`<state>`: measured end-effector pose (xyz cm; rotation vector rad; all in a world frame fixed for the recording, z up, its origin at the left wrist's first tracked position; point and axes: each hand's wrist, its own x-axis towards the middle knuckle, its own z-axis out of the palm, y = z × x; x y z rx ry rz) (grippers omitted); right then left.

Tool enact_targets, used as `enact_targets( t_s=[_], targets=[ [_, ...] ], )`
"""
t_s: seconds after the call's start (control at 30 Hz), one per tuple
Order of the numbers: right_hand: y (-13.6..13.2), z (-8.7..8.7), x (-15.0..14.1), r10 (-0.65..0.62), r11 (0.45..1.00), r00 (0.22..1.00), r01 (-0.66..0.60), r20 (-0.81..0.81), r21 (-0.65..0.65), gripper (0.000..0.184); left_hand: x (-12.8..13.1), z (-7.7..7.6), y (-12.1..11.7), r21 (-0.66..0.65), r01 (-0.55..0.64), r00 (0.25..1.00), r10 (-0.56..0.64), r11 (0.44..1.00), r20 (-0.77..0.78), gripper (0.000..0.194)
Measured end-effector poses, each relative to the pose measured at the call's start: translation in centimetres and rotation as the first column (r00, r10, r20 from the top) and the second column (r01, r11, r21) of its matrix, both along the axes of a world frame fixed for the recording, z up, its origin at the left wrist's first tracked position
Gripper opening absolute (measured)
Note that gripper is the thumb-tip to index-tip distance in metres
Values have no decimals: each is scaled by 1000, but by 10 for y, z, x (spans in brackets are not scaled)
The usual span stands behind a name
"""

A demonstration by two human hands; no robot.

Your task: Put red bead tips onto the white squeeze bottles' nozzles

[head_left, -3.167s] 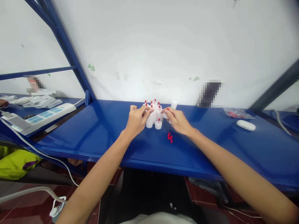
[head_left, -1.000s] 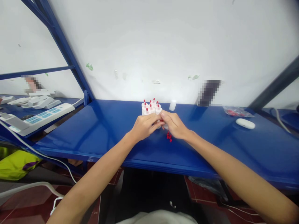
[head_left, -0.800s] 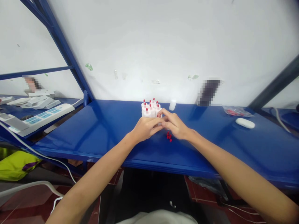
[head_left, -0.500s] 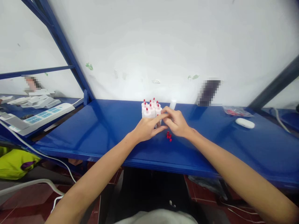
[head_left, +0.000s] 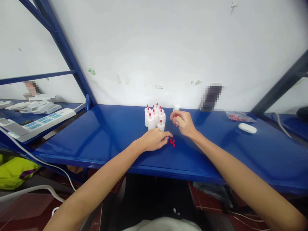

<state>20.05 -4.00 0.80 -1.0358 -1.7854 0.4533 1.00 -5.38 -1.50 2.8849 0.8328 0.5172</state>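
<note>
Several white bottles [head_left: 150, 121] with pointed red tips stand close together on the blue table. My left hand [head_left: 154, 140] is just in front of them, partly hiding the nearest ones. Its index finger stretches out to a few loose red caps [head_left: 173, 141], and the thumb is apart from it. Whether the fingertip touches a cap cannot be made out. To the right of the group, the fingers of my right hand [head_left: 185, 123] curl around what looks like a red-tipped white bottle, mostly hidden. Behind that hand is another white bottle [head_left: 176, 106], partly covered.
On the blue table [head_left: 108, 141], a clear bag of red pieces [head_left: 240, 116] lies at the right beside a white oval case [head_left: 247, 128]. A power strip [head_left: 45, 122] and a stack of white boxes [head_left: 40, 104] are at the left. A white wall rises behind.
My hands were together before the bottles and have come apart. The left has moved down toward the loose caps; the right has shifted to the right, away from the bottle group.
</note>
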Motion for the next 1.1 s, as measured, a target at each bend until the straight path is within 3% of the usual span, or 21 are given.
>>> enact_targets(
  t_s=[0.17,0.33,0.47,0.63,0.77,0.83,0.93,1.03,1.1],
  targets=[
    [0,3,-2,-142,990,990,142,-22,-5,26,-1,-1,2,-37,4,999,-5,999,-35,38],
    [0,-3,-8,-120,984,978,94,173,152,30,-1,-3,3,19,-12,996,14,1000,-91,32],
    [0,-6,-8,-115,985,960,77,256,155,34,-1,0,1,63,-13,993,21,998,-119,27],
    [-2,-4,-11,-53,983,974,12,221,184,34,-2,5,0,77,-16,991,26,997,-128,22],
    [-4,-7,-15,-12,994,994,1,104,109,32,-5,8,1,71,7,995,0,997,-99,17],
    [-4,-8,-17,-1,998,999,-2,43,67,28,-7,9,2,87,31,999,-28,996,-34,16],
    [-1,-10,-18,9,993,1000,-9,0,115,23,-9,9,2,200,45,982,-80,979,171,20],
    [1,-11,-19,-13,982,1000,12,3,191,24,-10,9,1,338,-44,893,-114,940,434,21],
    [2,-11,-19,-32,977,997,18,64,210,25,-10,10,2,362,-142,817,-98,921,569,20]
  ],
)
